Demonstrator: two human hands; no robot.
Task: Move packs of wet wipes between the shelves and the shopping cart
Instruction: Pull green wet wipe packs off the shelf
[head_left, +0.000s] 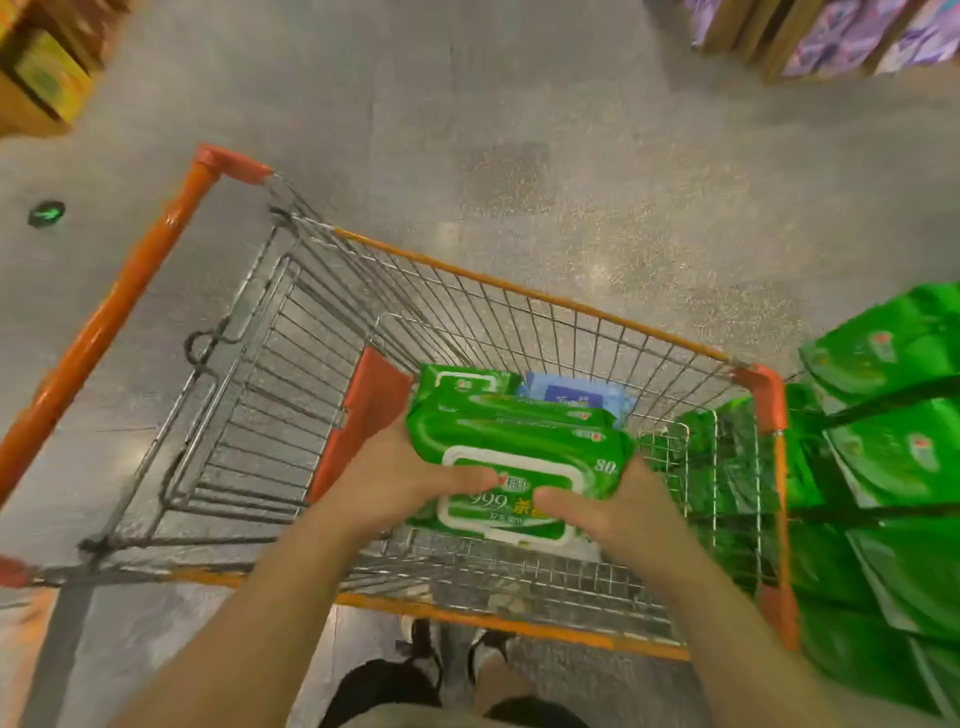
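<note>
I hold a stack of green wet-wipe packs over the wire shopping cart, near its right end. My left hand grips the stack's left side with the thumb on the top pack's white lid. My right hand grips the right side, thumb also on the lid. Another green pack and a blue pack lie in the cart behind the stack. The shelves at the right carry many more green packs.
The cart's orange handle runs along the left. An orange seat flap stands inside the basket. The grey speckled floor stretches ahead. Yellow boxes sit on a shelf far left, purple packs far right. My shoes show below the cart.
</note>
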